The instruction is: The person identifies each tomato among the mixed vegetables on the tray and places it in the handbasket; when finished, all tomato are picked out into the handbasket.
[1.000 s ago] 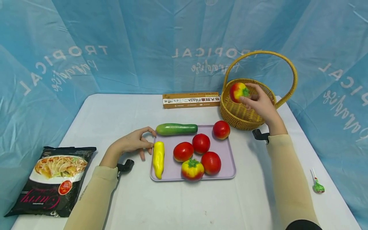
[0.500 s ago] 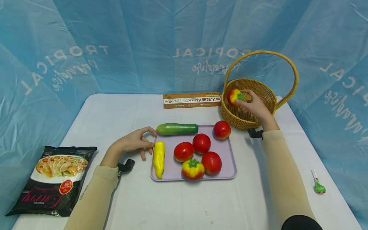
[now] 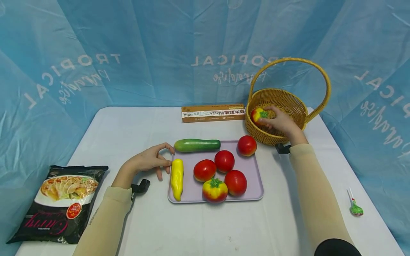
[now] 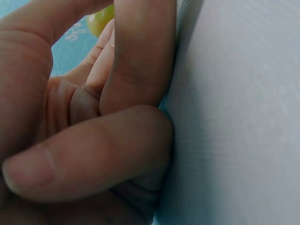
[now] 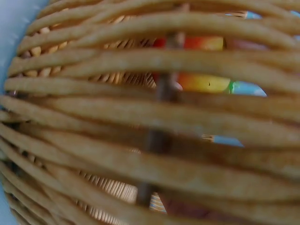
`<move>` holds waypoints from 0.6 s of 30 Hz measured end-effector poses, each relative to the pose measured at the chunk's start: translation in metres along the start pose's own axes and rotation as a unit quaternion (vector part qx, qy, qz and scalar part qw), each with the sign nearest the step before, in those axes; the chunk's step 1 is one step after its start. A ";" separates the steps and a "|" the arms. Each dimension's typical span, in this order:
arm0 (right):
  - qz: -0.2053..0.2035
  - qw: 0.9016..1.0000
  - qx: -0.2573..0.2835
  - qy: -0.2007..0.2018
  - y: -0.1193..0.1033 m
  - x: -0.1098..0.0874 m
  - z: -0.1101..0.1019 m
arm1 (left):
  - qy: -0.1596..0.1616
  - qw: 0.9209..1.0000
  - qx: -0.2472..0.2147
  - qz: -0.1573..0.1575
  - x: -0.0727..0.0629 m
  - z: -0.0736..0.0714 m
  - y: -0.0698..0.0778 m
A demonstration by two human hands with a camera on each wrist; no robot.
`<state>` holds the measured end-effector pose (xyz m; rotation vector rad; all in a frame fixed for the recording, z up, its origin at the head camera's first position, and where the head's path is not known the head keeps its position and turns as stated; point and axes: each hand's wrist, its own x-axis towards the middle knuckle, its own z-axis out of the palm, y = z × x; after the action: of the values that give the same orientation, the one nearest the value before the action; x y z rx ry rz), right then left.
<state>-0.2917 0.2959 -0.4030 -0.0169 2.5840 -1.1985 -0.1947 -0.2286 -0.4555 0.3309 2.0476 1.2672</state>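
My right hand (image 3: 282, 122) reaches into the yellow wicker basket (image 3: 266, 137) and holds a red-and-yellow fruit with a green leafy cap (image 3: 257, 115) by its capped side. Through the weave in the right wrist view, part of this fruit (image 5: 201, 83) shows. Beside the left edge of the lilac tray (image 3: 190, 192), my left hand (image 3: 147, 159) has its fingers loosely bent, fingertips right at the rim near a yellow pepper (image 3: 177, 179). The left wrist view shows its thumb (image 4: 89, 154) and bent fingers with nothing between them.
On the tray lie a cucumber (image 3: 196, 145), several tomatoes (image 3: 235, 182) and a second red-and-yellow fruit (image 3: 215, 192). A pasta box (image 3: 213, 113) lies behind. A black food packet (image 3: 61, 204) sits at left, a green lollipop (image 3: 355, 209) at right.
My right hand has moved down and slightly left, lowering the red-and-yellow fruit deeper into the basket. My left hand stays by the tray.
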 end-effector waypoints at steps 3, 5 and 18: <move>0.006 1.000 -0.008 -0.007 -0.001 0.000 0.001 | 0.000 1.000 -0.002 0.000 -0.001 0.001 0.000; 0.008 1.000 -0.011 -0.012 -0.001 0.000 0.002 | 0.000 1.000 -0.002 0.000 -0.002 0.001 -0.001; 0.008 1.000 -0.008 -0.023 -0.005 -0.004 0.000 | 0.003 1.000 0.001 0.001 -0.001 0.001 0.001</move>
<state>-0.2881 0.2933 -0.3986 -0.0262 2.5500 -1.1571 -0.1937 -0.2279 -0.4548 0.3298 2.0537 1.2684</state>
